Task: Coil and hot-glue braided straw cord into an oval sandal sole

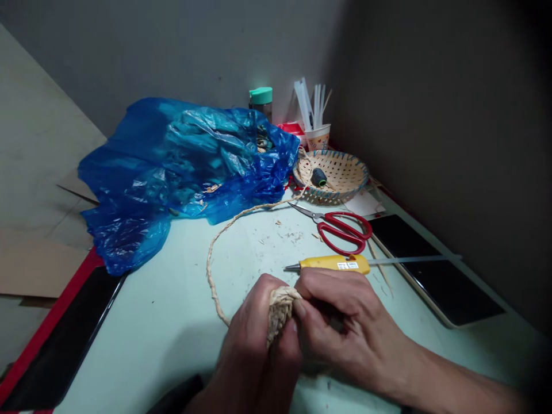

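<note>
Low in the middle of the head view, my left hand (pixel 254 336) is wrapped round a small woven piece (pixel 279 313) of beige, braided fibre. My right hand (pixel 340 328) pinches the piece's upper right edge, its fingertips touching the rim. A twisted cord (pixel 210 261) curves from beside my left hand up across the table to a shallow woven basket (pixel 357 172). Just beyond my right hand lies a yellow hot glue gun (pixel 319 263) with a metal tip and a clear stick at its back. Red-handled scissors (pixel 345 233) rest partly open behind it.
A blue plastic bag (pixel 172 167) covers the back left of the pale green table (pixel 172 299). A dark thread spool (pixel 319 177) sits in the basket. Behind stand a paper cup (pixel 318 138) of clear sticks and a green-lidded jar (pixel 261 100). A phone (pixel 448 287) lies at right.
</note>
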Demonstrator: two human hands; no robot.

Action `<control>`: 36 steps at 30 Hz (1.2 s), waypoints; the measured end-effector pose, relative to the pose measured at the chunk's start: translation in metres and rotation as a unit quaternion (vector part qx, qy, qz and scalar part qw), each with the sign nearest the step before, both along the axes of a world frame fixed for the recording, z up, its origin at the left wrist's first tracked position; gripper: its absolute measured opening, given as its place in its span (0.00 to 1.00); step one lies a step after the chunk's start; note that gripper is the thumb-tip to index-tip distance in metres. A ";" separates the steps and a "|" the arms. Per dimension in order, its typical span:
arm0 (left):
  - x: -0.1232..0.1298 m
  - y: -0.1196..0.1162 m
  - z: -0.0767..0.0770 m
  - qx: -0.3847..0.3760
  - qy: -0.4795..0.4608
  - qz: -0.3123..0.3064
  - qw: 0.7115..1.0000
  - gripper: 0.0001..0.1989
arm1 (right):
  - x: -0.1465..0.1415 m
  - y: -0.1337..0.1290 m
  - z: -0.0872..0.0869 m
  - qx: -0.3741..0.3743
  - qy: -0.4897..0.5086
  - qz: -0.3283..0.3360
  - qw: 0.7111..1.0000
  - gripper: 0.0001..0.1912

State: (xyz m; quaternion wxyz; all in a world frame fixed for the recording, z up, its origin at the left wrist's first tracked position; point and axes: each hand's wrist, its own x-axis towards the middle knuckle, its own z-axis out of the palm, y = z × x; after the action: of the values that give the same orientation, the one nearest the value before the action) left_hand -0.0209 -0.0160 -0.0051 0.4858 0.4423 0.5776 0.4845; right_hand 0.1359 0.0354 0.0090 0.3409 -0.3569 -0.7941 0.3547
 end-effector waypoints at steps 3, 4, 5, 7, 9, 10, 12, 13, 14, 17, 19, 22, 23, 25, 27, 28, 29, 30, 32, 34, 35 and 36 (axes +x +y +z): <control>0.000 0.003 0.004 -0.017 0.000 -0.007 1.000 0.07 | 0.001 0.002 0.002 -0.007 0.000 -0.005 1.000 0.15; 0.000 0.005 0.007 -0.014 0.008 -0.013 1.000 0.08 | 0.001 0.003 0.004 -0.016 -0.005 -0.005 1.000 0.14; 0.001 0.007 0.009 -0.008 0.012 -0.023 1.000 0.08 | 0.002 0.004 0.005 -0.028 -0.008 -0.005 1.000 0.14; 0.001 0.010 0.013 0.014 0.000 -0.055 0.998 0.11 | 0.004 0.007 0.010 -0.063 -0.013 -0.010 0.998 0.14; -0.002 0.014 0.016 0.028 -0.033 -0.077 0.996 0.19 | 0.006 0.011 0.014 -0.094 -0.014 -0.026 0.995 0.14; -0.005 0.016 0.017 0.026 -0.053 -0.074 0.995 0.23 | 0.007 0.014 0.015 -0.107 -0.014 -0.032 0.994 0.14; -0.012 0.021 0.019 0.012 -0.093 -0.046 0.995 0.27 | 0.010 0.020 0.017 -0.122 -0.011 -0.033 0.992 0.14; -0.015 0.023 0.020 0.009 -0.114 -0.035 0.993 0.24 | 0.012 0.022 0.018 -0.127 -0.007 -0.022 0.992 0.14; -0.018 0.025 0.021 0.015 -0.129 -0.033 0.991 0.22 | 0.014 0.025 0.018 -0.136 -0.005 -0.004 0.991 0.15; -0.022 0.028 0.026 0.017 -0.083 -0.070 0.994 0.12 | 0.018 0.028 0.018 -0.161 -0.004 0.077 0.984 0.18; -0.021 0.026 0.028 0.006 -0.039 -0.106 0.994 0.09 | 0.020 0.028 0.018 -0.167 -0.008 0.127 0.978 0.19; -0.019 0.024 0.028 0.005 -0.017 -0.106 0.994 0.09 | 0.019 0.025 0.017 -0.131 -0.027 0.139 0.981 0.21; -0.019 0.024 0.028 0.006 -0.019 -0.098 0.995 0.09 | 0.018 0.024 0.016 -0.105 -0.035 0.123 0.986 0.20; -0.020 0.025 0.025 0.000 -0.025 -0.081 0.996 0.10 | 0.016 0.021 0.014 -0.039 -0.049 0.068 0.996 0.18; -0.020 0.027 0.022 0.000 -0.036 -0.055 0.998 0.10 | 0.014 0.018 0.013 0.038 -0.043 0.000 0.998 0.14; -0.020 0.028 0.021 0.005 -0.043 -0.039 0.998 0.10 | 0.014 0.017 0.012 0.075 -0.031 -0.033 0.996 0.13; -0.020 0.029 0.020 0.013 -0.051 -0.020 0.998 0.10 | 0.015 0.015 0.012 0.108 -0.014 -0.065 0.992 0.12; -0.020 0.030 0.020 0.023 -0.059 -0.001 0.998 0.10 | 0.016 0.014 0.012 0.135 0.006 -0.094 0.986 0.11; -0.020 0.032 0.019 0.037 -0.080 0.032 0.996 0.10 | 0.020 0.012 0.013 0.159 0.041 -0.143 0.976 0.08; -0.020 0.033 0.021 0.034 -0.111 0.055 0.992 0.11 | 0.024 0.011 0.012 0.132 0.090 -0.183 0.970 0.06; -0.021 0.034 0.022 0.028 -0.131 0.066 0.989 0.11 | 0.027 0.011 0.011 0.103 0.123 -0.196 0.967 0.06; -0.023 0.035 0.024 0.020 -0.151 0.076 0.985 0.11 | 0.029 0.012 0.010 0.072 0.156 -0.205 0.963 0.07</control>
State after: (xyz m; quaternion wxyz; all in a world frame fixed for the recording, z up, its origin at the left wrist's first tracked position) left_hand -0.0436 0.0192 0.0191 0.5201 0.3288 0.5199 0.5925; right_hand 0.1652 0.0472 0.0188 0.5511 -0.4268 -0.6643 0.2700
